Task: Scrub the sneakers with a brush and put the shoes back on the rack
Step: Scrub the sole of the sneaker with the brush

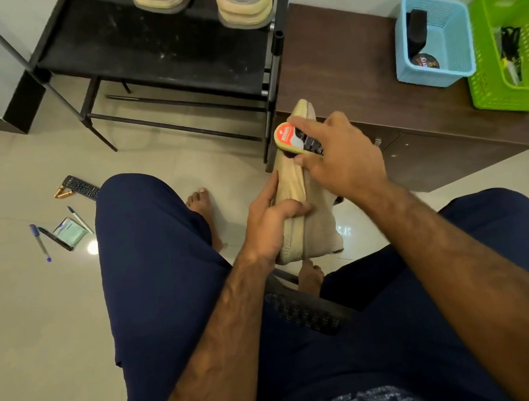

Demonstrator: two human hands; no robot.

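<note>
Forearms out over the lap: left hand [268, 223] grips the tan sneaker [310, 224] by its sole edge, just beside the shoe rack [147, 57]; right hand [341, 155] clamps the shoe brush [295, 138] against its far end. Scrubbing step, I reckon; next calls for firm strokes along the upper.
</note>
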